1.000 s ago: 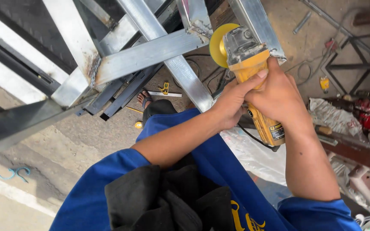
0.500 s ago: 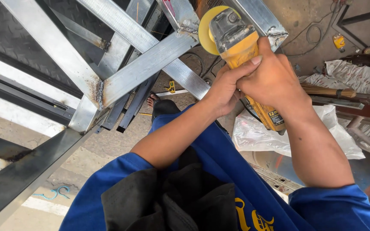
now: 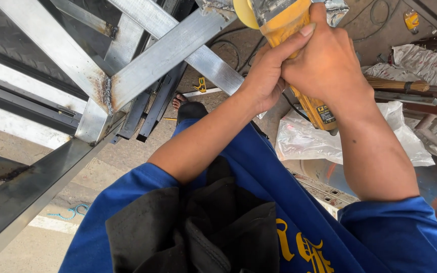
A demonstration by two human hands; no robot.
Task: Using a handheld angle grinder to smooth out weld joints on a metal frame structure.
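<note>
The yellow grinder [image 3: 299, 60] — disc cut off at top — is half hidden by hands.

A small dark label [image 3: 325, 112] with pale print sits on the lower end of the yellow grinder [image 3: 309, 96], just below the right hand [image 3: 327, 63]. On the floor beyond it lies a crumpled clear plastic bag [image 3: 330, 141], whitish and wrinkled. Farther right, near the upper edge, another white bag or sheet [image 3: 423, 60] with red marks lies bunched beside a broom. A small yellow package or bottle [image 3: 411, 20] stands at the top right; its details are too small to tell.
</note>
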